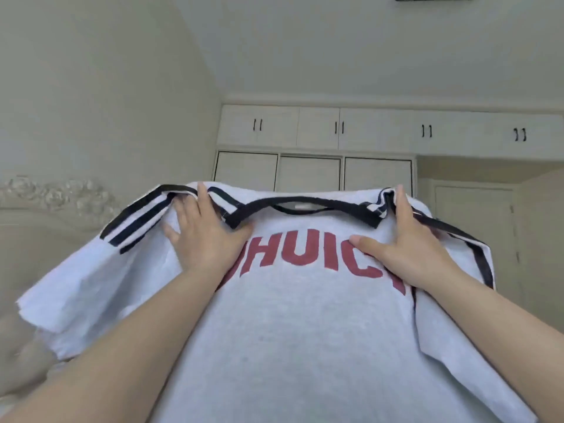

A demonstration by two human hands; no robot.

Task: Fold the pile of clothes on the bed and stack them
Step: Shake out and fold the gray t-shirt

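Left hand (207, 239) and right hand (406, 251) each grip the shirt (290, 331) near its collar; a loose grip could drop it.

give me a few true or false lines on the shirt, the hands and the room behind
1. Both hands grip the shirt near its shoulders. True: left hand, right hand.
2. The shirt's lettering is blue. False: it is red.
3. The collar is dark. True.
4. The sleeve by the left hand is plain. False: it bears dark stripes.
5. The cupboards behind are white with dark handles. True.
6. The shirt lies folded on a stack. False: it is held up, unfolded.
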